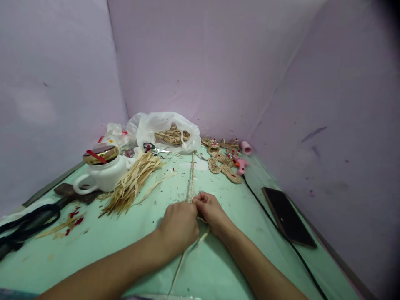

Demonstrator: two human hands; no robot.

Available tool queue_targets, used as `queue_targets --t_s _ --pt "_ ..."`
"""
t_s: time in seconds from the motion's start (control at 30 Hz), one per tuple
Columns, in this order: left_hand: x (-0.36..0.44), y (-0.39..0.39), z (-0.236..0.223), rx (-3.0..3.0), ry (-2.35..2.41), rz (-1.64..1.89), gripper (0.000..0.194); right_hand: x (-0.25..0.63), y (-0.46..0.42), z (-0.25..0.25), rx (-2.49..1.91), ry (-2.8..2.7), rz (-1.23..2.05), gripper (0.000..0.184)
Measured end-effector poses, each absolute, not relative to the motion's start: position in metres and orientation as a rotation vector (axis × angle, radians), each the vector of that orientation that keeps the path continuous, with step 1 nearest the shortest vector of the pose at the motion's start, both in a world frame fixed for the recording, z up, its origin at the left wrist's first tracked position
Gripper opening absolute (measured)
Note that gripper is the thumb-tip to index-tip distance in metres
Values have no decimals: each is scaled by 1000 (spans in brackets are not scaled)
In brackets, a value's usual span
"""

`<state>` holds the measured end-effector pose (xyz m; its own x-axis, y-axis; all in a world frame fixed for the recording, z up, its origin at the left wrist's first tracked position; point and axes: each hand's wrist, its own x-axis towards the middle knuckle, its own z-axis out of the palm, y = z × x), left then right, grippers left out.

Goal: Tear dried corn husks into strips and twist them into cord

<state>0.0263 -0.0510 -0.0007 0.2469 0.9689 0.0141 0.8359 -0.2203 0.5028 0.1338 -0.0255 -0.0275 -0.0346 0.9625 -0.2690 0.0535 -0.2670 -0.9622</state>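
Note:
Both hands meet at the middle of the green table point(103, 246). My left hand point(179, 225) is curled shut, knuckles up, on straw strands that trail out under it toward me. My right hand point(209, 208) pinches the near end of a thin braided straw cord point(192, 177), which runs straight away from my fingers toward the back of the table. Loose pale strands point(187, 254) stick out below both hands.
A pile of dry straw strips point(133, 183) lies left, beside a white teapot point(103, 171). Large black scissors point(28, 223) sit far left. A plastic bag point(165, 131), small scissors point(153, 148), woven straw pieces point(223, 160), a pink glue gun point(240, 164) with black cable, and a phone point(287, 216) lie around.

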Motion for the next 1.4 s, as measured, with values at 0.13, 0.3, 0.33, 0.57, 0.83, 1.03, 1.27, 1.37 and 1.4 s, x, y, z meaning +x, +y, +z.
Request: queue_targets --t_s 0.13,0.3,0.33,0.57,0.83,1.03,1.27,1.37,1.4 --pt "19 -40 9 2023 1488 387 17 134 -26 -22 -1397 -1114 1452 9" --pt "6 -11 13 1360 1403 550 12 140 -24 -21 -1345 -1187 1555 12" --pt "6 -9 10 1227 1303 503 13 141 -24 -21 -1332 -1186 1572 11" --pt "9 -4 -3 1176 1323 423 8 149 -19 -24 -1299 -1464 1440 6" --pt "21 -11 -1 1251 1394 548 19 159 -21 -23 -1706 -1796 865 10" --pt "18 -13 -1 1108 1356 600 22 151 -38 -12 -1663 -1892 797 12" --pt "9 -10 -5 1190 1231 589 12 150 -45 -8 -1494 -2042 836 12" --pt "8 -9 -3 1195 1195 590 13 156 -37 -5 -1502 -1726 1044 22" --pt "7 -9 -2 1192 1182 584 15 156 -34 -4 -1497 -1563 1117 24"
